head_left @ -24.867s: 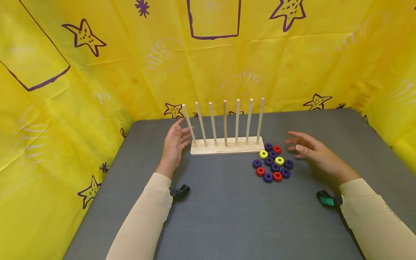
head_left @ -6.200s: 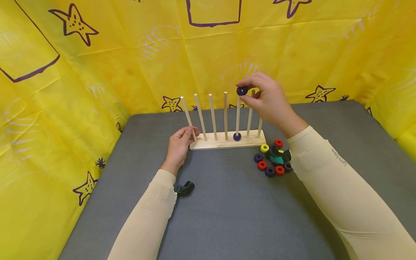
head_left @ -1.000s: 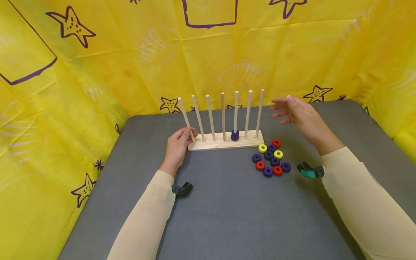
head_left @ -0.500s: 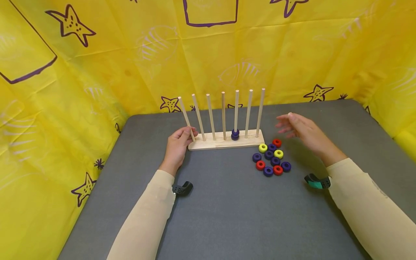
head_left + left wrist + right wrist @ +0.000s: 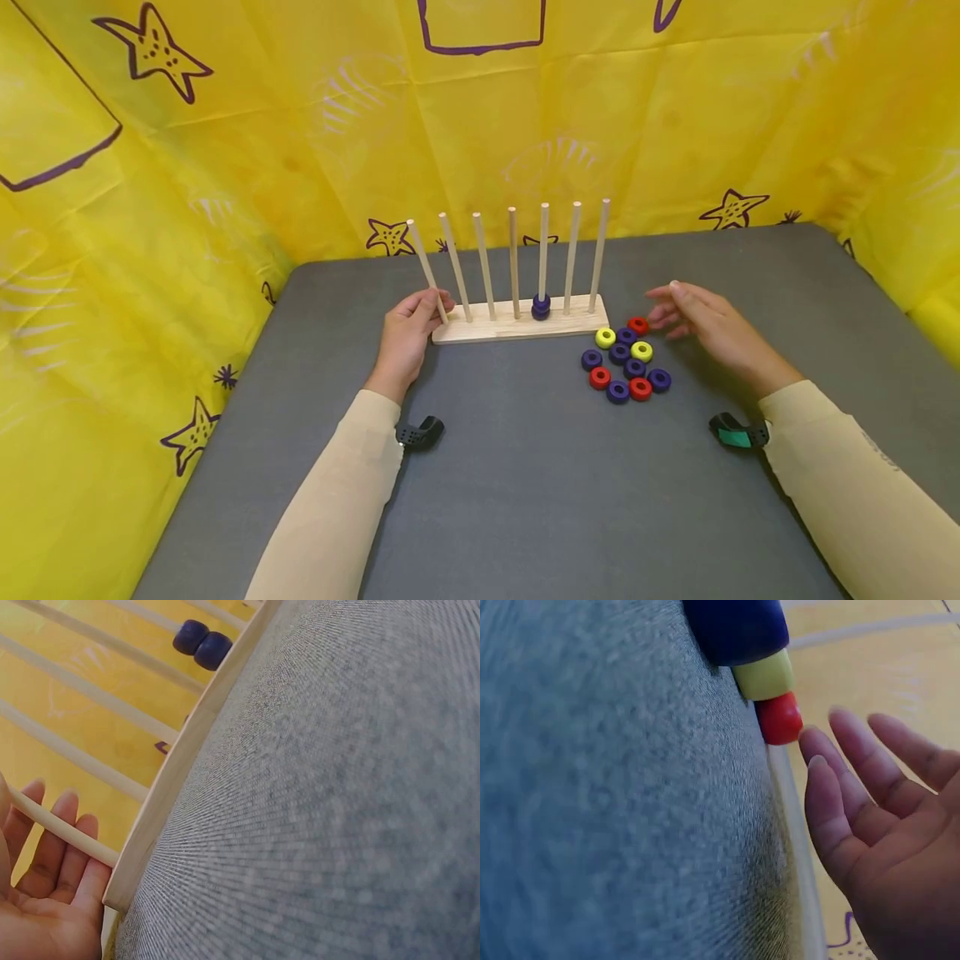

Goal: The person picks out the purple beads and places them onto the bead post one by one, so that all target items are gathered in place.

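A wooden peg rack (image 5: 487, 329) carries a row of upright pegs. Two dark blue rings (image 5: 541, 307) are stacked at the foot of its third peg from the right; the left wrist view shows the same blue rings (image 5: 202, 645). My left hand (image 5: 405, 337) holds the leftmost peg (image 5: 64, 829) low down, thumb on one side and fingers behind. By the rack's right end lies a group of blue, red and yellow rings. My right hand (image 5: 708, 321), fingers loosely extended and holding nothing, is beside the rearmost red ring (image 5: 638, 326); in the right wrist view its fingertips are close to the red ring (image 5: 780, 718).
Grey cloth covers the table (image 5: 510, 483). A yellow patterned curtain (image 5: 360, 150) hangs behind and at both sides. Among the loose rings are a yellow ring (image 5: 605, 337) near the rack and a blue ring (image 5: 659, 381) on the right.
Since the earliest frame, two blue rings have gone onto the third peg from the right. Over the last second my right hand has come down towards the loose rings. My left hand stays at the leftmost peg.
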